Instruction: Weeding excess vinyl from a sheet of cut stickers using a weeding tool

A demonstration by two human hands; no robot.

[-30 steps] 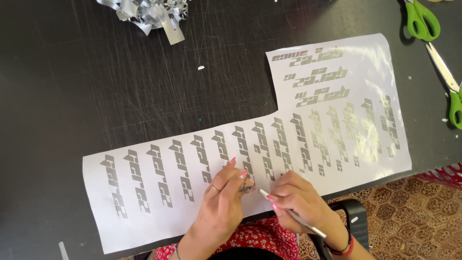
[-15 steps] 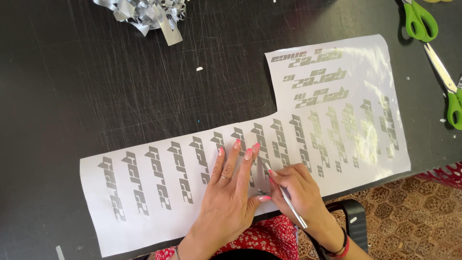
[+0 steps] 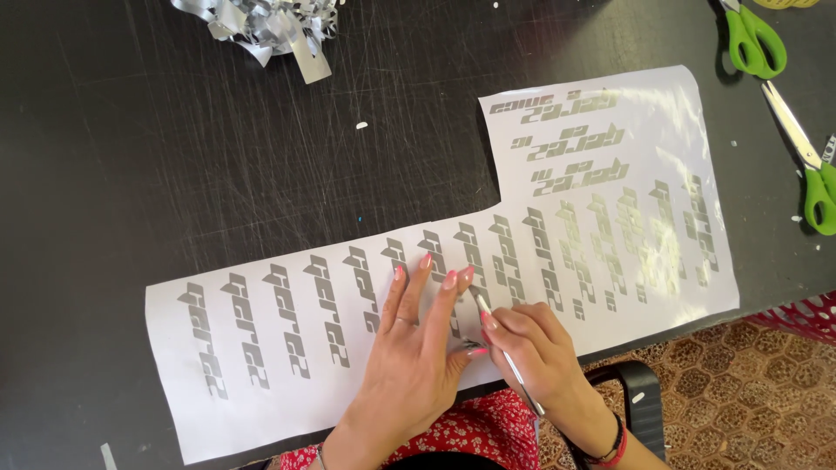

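A white L-shaped sheet point(image 3: 279, 383) with rows of silver cut-out decals lies on the black table point(image 3: 174, 157). My left hand point(image 3: 414, 348) rests flat on the sheet near its front edge, fingers spread and pressing it down. My right hand point(image 3: 535, 348) sits just to the right of it and grips a thin silver pointed tool point(image 3: 501, 348) like a pen. The tool's tip touches the sheet beside my left fingertips, on one of the middle decals.
A heap of silver foil scraps point(image 3: 261, 22) lies at the table's far edge. Two green-handled scissors point(image 3: 753, 39) point(image 3: 814, 174) lie at the right. Small white flecks dot the table. Past the front edge are patterned floor and a dark chair arm point(image 3: 636, 392).
My left hand has gone from curled fingertips to lying flat and spread on the sheet. My right hand has brought the tool's tip forward to the decal beside it.
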